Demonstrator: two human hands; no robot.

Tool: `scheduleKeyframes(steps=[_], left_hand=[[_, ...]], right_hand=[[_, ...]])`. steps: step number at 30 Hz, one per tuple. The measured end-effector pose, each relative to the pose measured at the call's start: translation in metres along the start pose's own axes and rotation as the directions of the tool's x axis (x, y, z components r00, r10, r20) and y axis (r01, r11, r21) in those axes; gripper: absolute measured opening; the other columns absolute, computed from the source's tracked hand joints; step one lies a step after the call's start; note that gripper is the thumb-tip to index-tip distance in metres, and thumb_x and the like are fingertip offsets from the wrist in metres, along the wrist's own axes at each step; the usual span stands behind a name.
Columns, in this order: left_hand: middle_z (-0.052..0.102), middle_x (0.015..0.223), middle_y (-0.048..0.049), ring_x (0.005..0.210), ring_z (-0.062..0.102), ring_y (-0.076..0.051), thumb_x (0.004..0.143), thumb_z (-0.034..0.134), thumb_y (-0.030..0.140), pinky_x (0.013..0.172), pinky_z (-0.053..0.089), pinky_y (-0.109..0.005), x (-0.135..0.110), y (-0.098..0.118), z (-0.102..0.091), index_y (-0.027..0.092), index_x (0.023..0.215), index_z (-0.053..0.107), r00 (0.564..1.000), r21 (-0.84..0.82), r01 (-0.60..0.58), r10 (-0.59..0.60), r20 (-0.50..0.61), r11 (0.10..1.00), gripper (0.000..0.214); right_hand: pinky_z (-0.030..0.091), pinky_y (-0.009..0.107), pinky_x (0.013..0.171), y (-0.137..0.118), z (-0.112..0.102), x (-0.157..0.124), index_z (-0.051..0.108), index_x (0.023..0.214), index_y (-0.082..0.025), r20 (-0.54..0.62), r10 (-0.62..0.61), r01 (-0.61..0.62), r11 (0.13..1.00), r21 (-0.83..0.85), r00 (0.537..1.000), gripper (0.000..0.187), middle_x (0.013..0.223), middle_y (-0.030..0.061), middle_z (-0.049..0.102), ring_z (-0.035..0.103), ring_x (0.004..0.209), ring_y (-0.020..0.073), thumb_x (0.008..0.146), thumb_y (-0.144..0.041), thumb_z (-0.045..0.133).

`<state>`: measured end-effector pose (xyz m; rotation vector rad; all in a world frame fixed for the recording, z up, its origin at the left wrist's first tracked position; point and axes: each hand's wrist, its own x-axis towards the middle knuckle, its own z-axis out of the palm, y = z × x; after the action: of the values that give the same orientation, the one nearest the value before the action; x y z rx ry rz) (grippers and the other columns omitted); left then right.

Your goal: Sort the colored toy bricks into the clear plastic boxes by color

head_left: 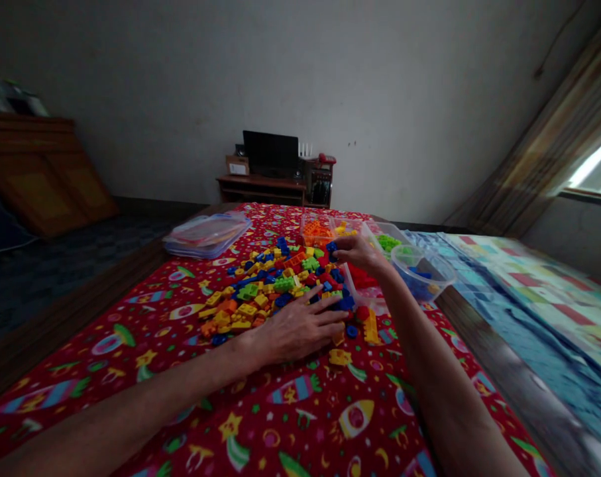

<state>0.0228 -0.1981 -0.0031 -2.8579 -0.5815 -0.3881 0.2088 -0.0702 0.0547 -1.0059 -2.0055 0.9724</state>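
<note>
A heap of small plastic building bricks [275, 281] in yellow, blue, green, orange and red lies on a red patterned cloth [260, 411]. My left hand [297, 328] rests flat on the near edge of the heap, fingers stretched out and spread over the bricks. My right hand [357, 252] reaches to the far right side of the heap, its fingers pinched on a blue brick [332, 247]. Just beyond it stand clear tubs holding sorted bricks: orange [316, 232], yellow [346, 230], green [389, 242], red [362, 277] and a round one with blue [422, 273].
A stack of clear lids [205, 235] lies at the cloth's far left. A few loose bricks [340, 358] sit near my left hand. A blue patterned mat [529, 311] lies to the right. A low cabinet with a dark screen [271, 154] stands at the wall.
</note>
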Motion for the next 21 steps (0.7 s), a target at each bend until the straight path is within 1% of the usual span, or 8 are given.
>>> scheduleKeyframes(steps=[7,11,13,15,16,18,20,21], left_hand=[[0.055,0.137,-0.0061,0.132,0.042,-0.026,0.097,0.039,0.033,0.114,0.019,-0.05,-0.013,-0.042,-0.01,0.023,0.127,0.056,0.97,0.114,0.238,-0.232,-0.07,0.964,0.035],[0.056,0.134,-0.0083,0.127,0.047,-0.026,0.097,0.038,0.035,0.111,0.026,-0.049,-0.025,-0.064,-0.007,0.024,0.129,0.055,0.927,0.114,0.37,-0.36,-0.101,0.922,0.038],[0.058,0.133,-0.0078,0.126,0.048,-0.024,0.097,0.037,0.037,0.11,0.03,-0.045,-0.032,-0.075,-0.005,0.024,0.13,0.055,0.909,0.083,0.413,-0.404,-0.108,0.907,0.039],[0.059,0.132,-0.0067,0.125,0.049,-0.023,0.097,0.035,0.039,0.109,0.032,-0.043,-0.038,-0.084,-0.005,0.024,0.131,0.054,0.897,0.049,0.435,-0.428,-0.107,0.899,0.041],[0.06,0.131,-0.0066,0.125,0.05,-0.022,0.097,0.034,0.04,0.109,0.033,-0.042,-0.041,-0.087,-0.005,0.024,0.131,0.054,0.893,0.036,0.443,-0.437,-0.103,0.896,0.042],[0.061,0.129,-0.008,0.122,0.052,-0.023,0.097,0.033,0.043,0.109,0.034,-0.043,-0.045,-0.094,-0.006,0.022,0.128,0.056,0.881,0.018,0.467,-0.463,-0.099,0.884,0.044],[0.063,0.126,-0.0098,0.119,0.055,-0.024,0.096,0.032,0.046,0.107,0.036,-0.044,-0.048,-0.099,-0.008,0.019,0.125,0.059,0.871,-0.014,0.484,-0.483,-0.093,0.875,0.048],[0.064,0.124,-0.0105,0.117,0.056,-0.024,0.096,0.031,0.047,0.106,0.037,-0.043,-0.049,-0.101,-0.01,0.018,0.123,0.06,0.869,-0.036,0.487,-0.488,-0.087,0.873,0.049]], right_hand=[[0.051,0.024,0.061,0.004,-0.003,-0.001,0.067,0.069,-0.013,-0.011,0.048,-0.047,0.998,0.05,0.999,0.011,0.061,-0.001,0.063,0.058,0.059,0.0097,0.065,-0.023,0.063],[0.05,0.023,0.059,0.005,-0.012,-0.001,0.066,0.067,-0.014,-0.049,0.008,-0.01,0.999,-0.046,0.999,0.011,0.061,-0.0011,0.063,0.059,0.058,0.0099,0.066,-0.023,0.06],[0.05,0.024,0.06,0.0,-0.026,-0.006,0.068,0.071,-0.013,-0.128,-0.026,0.009,0.991,-0.131,0.991,0.014,0.064,0.0004,0.065,0.06,0.06,0.0115,0.066,-0.022,0.058],[0.049,0.025,0.061,-0.007,-0.047,-0.016,0.07,0.079,-0.013,-0.297,-0.047,-0.034,0.965,-0.26,0.954,0.02,0.067,0.002,0.067,0.062,0.062,0.0138,0.067,-0.022,0.057],[0.049,0.026,0.061,-0.009,-0.06,-0.022,0.071,0.082,-0.013,-0.397,-0.058,-0.086,0.938,-0.336,0.916,0.022,0.069,0.003,0.068,0.063,0.064,0.0152,0.068,-0.022,0.056],[0.047,0.029,0.062,-0.009,-0.087,-0.039,0.071,0.082,-0.013,-0.577,-0.088,-0.247,0.844,-0.476,0.812,0.022,0.069,0.0061,0.068,0.064,0.068,0.0186,0.068,-0.02,0.055],[0.045,0.033,0.063,-0.002,-0.113,-0.058,0.071,0.075,-0.012,-0.645,-0.111,-0.373,0.738,-0.563,0.756,0.019,0.067,0.0111,0.067,0.064,0.069,0.0223,0.067,-0.016,0.055],[0.044,0.034,0.062,0.004,-0.123,-0.066,0.07,0.071,-0.011,-0.634,-0.117,-0.384,0.707,-0.594,0.764,0.017,0.065,0.0134,0.066,0.064,0.069,0.0237,0.067,-0.014,0.054]])
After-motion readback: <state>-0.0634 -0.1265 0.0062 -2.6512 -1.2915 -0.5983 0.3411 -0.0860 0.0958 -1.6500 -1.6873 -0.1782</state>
